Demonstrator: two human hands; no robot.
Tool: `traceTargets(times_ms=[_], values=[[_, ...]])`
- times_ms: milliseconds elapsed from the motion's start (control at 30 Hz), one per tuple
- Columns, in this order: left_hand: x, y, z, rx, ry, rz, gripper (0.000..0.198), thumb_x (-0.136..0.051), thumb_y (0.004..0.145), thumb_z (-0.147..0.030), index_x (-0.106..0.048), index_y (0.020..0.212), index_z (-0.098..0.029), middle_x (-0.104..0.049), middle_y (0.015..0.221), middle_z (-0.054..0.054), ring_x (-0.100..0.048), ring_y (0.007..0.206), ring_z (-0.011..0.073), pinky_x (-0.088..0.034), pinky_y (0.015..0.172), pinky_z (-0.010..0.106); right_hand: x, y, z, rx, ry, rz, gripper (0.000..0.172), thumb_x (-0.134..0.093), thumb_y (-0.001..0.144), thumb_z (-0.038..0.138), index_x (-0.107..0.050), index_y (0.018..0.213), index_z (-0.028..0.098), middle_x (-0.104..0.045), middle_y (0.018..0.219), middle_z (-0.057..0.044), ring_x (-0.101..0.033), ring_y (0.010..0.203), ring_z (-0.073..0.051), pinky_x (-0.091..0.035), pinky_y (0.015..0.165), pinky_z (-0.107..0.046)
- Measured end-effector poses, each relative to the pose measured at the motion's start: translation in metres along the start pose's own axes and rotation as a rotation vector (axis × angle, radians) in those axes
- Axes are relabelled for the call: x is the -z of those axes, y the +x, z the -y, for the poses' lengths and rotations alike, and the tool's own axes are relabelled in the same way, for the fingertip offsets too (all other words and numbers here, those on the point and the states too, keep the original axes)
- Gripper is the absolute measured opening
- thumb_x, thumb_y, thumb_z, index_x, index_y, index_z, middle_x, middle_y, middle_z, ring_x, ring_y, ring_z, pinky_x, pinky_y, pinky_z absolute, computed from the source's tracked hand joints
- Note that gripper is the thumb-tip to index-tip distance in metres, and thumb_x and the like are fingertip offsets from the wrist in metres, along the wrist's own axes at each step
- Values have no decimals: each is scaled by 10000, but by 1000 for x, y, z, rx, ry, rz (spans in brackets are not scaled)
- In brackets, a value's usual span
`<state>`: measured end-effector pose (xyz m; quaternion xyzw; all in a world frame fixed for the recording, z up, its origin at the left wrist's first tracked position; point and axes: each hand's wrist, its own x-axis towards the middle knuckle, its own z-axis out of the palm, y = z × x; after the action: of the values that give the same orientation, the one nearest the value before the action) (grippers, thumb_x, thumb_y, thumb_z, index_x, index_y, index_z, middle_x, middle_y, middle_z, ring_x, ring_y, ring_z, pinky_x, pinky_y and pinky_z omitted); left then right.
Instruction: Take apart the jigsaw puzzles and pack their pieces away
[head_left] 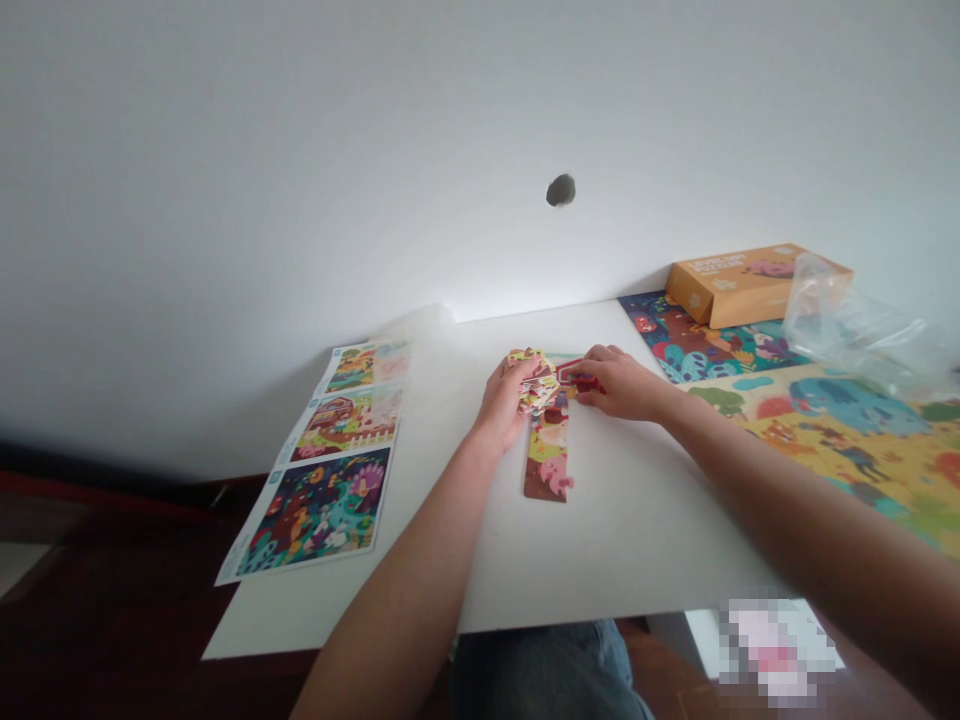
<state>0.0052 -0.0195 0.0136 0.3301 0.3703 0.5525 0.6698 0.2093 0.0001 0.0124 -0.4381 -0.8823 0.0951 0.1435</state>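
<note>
My left hand (504, 400) is closed around a stack of jigsaw puzzle pieces (538, 388), held low over the white table. Beside it my right hand (616, 384) pinches a red puzzle piece (576, 376) at the top of a partly joined puzzle strip (551, 465). The strip lies flat, running toward me, with a pink pig on its nearest piece. My left hand and the stack hide part of the strip's upper end. Whether the red piece is fitted into its neighbours I cannot tell.
At the left lies a reference sheet (322, 450) with several pictures, overhanging the table edge. On the right are a joined dark puzzle (675, 345), a joined yellow animal puzzle (847, 430), an orange puzzle box (739, 285) and a clear plastic bag (855, 330). A wall (450, 150) stands behind.
</note>
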Motion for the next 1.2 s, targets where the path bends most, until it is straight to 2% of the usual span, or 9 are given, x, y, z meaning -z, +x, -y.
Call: traceTargets(times_ms=[133, 267, 533, 700, 767, 833, 933, 1000, 1200], values=[[2, 1, 0, 0, -15, -4, 324, -785, 671, -343, -573, 849, -175, -653, 782, 26, -651, 673, 174, -529, 604, 294, -4, -3, 2, -70, -37, -24, 412, -603, 874, 393, -590, 1254, 236, -509, 1240, -164, -494, 1132, -338, -404, 960, -480], [2, 1, 1, -3, -24, -7, 315, -785, 674, -333, -576, 846, -172, -652, 781, 21, -653, 677, 169, -532, 613, 291, -6, -3, 0, -80, -49, -13, 442, -575, 881, 475, -562, 1218, 188, -528, 1217, -172, -491, 1122, -336, -402, 960, -477], [0, 0, 0, 23, -5, -39, 329, -782, 669, -348, -568, 845, -172, -649, 759, 15, -656, 658, 171, -541, 632, 307, -8, 3, -12, -240, 19, -35, 907, -724, 659, 681, -462, 1375, 190, -481, 1183, -165, -445, 1174, -372, -385, 993, -484], [0, 1, -1, 51, 22, -48, 318, -771, 680, -348, -564, 854, -180, -644, 751, 9, -654, 639, 171, -551, 617, 320, -5, 3, -10, -285, 89, -40, 1081, -795, 559, 683, -394, 1432, 186, -439, 1196, -150, -524, 1114, -344, -409, 994, -458], [0, 1, -1, 59, 30, -55, 325, -770, 676, -351, -569, 865, -180, -652, 758, 14, -659, 642, 177, -557, 620, 328, -4, 3, -9, -295, 116, -53, 994, -803, 583, 644, -451, 1391, 183, -455, 1183, -139, -573, 1033, -307, -451, 941, -408], [0, 0, -1, 61, 37, -60, 330, -770, 671, -352, -572, 873, -180, -656, 760, 18, -663, 646, 186, -559, 607, 331, -2, 4, -8, -297, 132, -87, 815, -798, 640, 574, -540, 1299, 170, -504, 1140, -129, -599, 957, -269, -477, 867, -354], [-1, -1, -1, 46, 39, -61, 319, -766, 676, -345, -572, 870, -182, -658, 769, 21, -664, 653, 190, -554, 582, 323, 1, 5, -7, -309, 159, -147, 515, -773, 708, 481, -640, 1094, 166, -614, 1002, -95, -612, 864, -228, -469, 770, -307], [-2, -1, -1, 37, 36, -66, 312, -767, 675, -341, -572, 860, -181, -659, 768, 21, -663, 651, 187, -550, 574, 313, 2, 5, -5, -359, 210, -176, 396, -764, 718, 469, -657, 973, 184, -664, 883, -55, -610, 779, -200, -444, 693, -281], [-1, 1, -1, 39, 22, -53, 326, -778, 657, -346, -569, 848, -184, -664, 751, 17, -669, 647, 192, -557, 588, 325, 4, 4, 1, -461, 293, -314, 355, -719, 721, 515, -668, 850, 189, -659, 717, -8, -555, 642, -151, -367, 583, -247]])
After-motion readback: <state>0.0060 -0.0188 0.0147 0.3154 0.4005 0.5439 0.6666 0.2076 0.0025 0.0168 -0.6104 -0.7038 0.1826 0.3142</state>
